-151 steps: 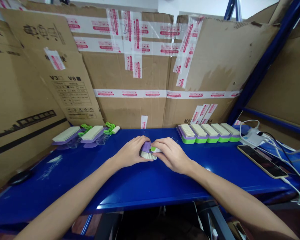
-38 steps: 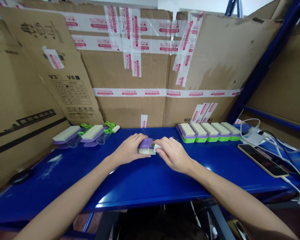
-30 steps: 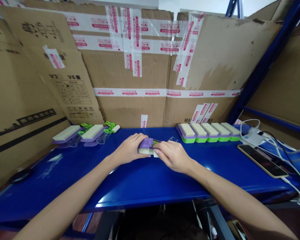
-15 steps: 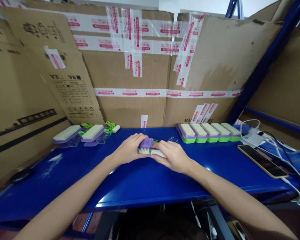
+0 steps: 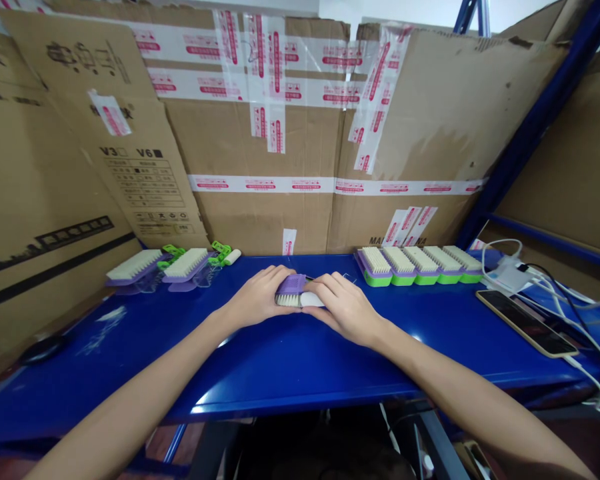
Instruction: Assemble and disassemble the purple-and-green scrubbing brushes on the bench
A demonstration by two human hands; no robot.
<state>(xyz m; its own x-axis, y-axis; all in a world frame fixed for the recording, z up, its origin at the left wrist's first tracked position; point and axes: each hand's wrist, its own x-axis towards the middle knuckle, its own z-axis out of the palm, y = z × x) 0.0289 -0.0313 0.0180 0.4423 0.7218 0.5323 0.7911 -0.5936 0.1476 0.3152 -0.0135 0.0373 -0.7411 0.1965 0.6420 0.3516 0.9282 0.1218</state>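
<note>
Above the middle of the blue table, my left hand [image 5: 263, 297] is closed around the left end of a purple brush [image 5: 291, 287], whose pale bristles [image 5: 288, 301] face toward me. My right hand [image 5: 347, 309] grips a white rounded piece [image 5: 310, 299] at the brush's right end, thumb below and fingers above. My fingers cover much of both, so how the two join cannot be made out. A bit of clear plastic [image 5: 349, 277] shows behind my right hand.
Two purple brushes [image 5: 134, 265] [image 5: 186, 263] lie bristles up at left, with green parts [image 5: 222, 252] and a white roller [image 5: 233, 257]. Several green-based brushes [image 5: 415, 268] line the back right. A phone [image 5: 525, 321] and cables [image 5: 563, 293] lie at right. Cardboard [image 5: 265, 217] walls the back.
The white piece has turned slightly in my right hand and shows a rounder face. My right fingers have shifted a little over it. My left hand stays nearly still.
</note>
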